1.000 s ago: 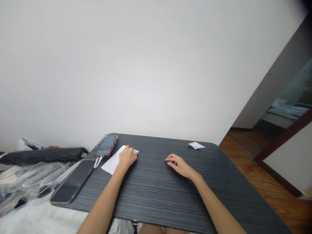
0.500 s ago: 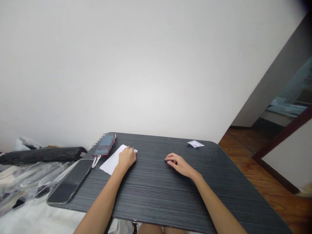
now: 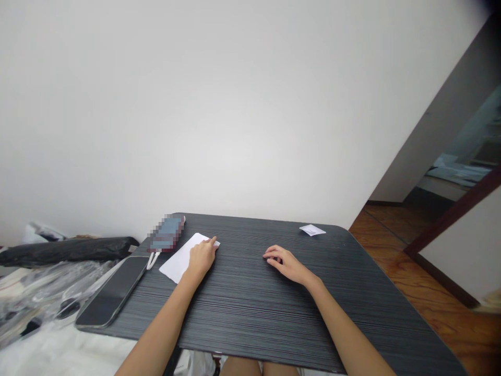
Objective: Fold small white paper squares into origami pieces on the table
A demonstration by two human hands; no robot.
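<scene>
My left hand lies on a white sheet of paper at the left of the dark table, forefinger stretched to the sheet's far corner, the other fingers curled. My right hand rests on the table's middle, fingers loosely bent and apart, holding nothing. A small folded white paper lies at the far right of the table, well beyond my right hand.
A dark phone lies at the table's left edge, a blurred card-like object with a white cord behind it. A black bag and clear plastic wrappings lie left of the table. White wall behind, wooden floor at right.
My left hand has shifted slightly on the sheet, its forefinger now reaching the far corner. The right hand has stayed put. The view has drifted a little.
</scene>
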